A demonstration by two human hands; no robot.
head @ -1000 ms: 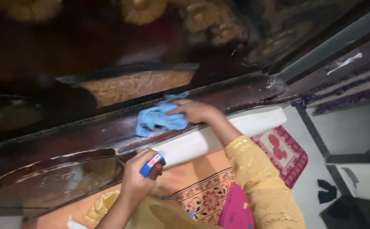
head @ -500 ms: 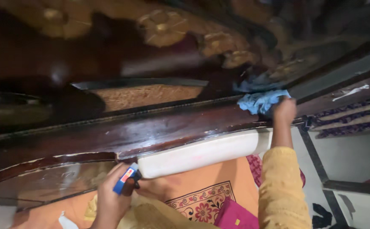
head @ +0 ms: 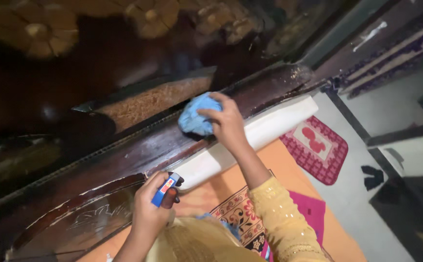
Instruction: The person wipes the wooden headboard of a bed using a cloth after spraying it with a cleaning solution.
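Left hand (head: 150,208) clenched on small blue bottle (head: 165,190), low beside glossy rail. Right hand (head: 228,123) grasps blue cloth (head: 197,119), pressed on dark wooden rail (head: 138,150). Risk: bottle could slip; cloth may snag the carved trim.

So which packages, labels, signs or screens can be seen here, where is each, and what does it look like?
Small bottle: held in the left hand, low in the middle; dark body.
Its label: a blue strip with a small red and white patch, facing the camera.
No signs or screens in view.
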